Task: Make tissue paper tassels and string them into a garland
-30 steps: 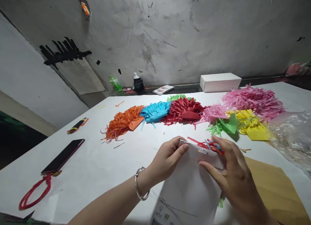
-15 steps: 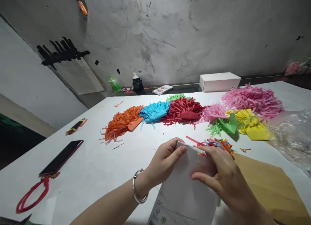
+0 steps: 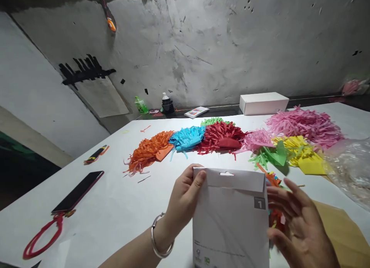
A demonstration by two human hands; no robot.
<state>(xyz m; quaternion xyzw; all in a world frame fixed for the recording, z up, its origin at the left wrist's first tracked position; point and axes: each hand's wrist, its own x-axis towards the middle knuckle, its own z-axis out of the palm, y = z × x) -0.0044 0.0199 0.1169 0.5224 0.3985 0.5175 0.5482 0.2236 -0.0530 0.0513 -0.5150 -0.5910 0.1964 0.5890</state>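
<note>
Left hand (image 3: 185, 198), in the head view, is clamped on the upper left corner of the white packet (image 3: 231, 221), with the thumb on its front face, so I count it as the nearer hand. From it the packet lies to the right, over the near part of the table (image 3: 130, 206); its long axis runs down toward the near edge, and its lower end I cannot see. Right hand (image 3: 303, 229) stands at the packet's right edge, thumb and fingers apart, palm partly upward; whether the fingertips touch, I cannot tell. Coloured paper strips (image 3: 272, 179) show beside that edge. The left forearm comes slanting from the near side.
</note>
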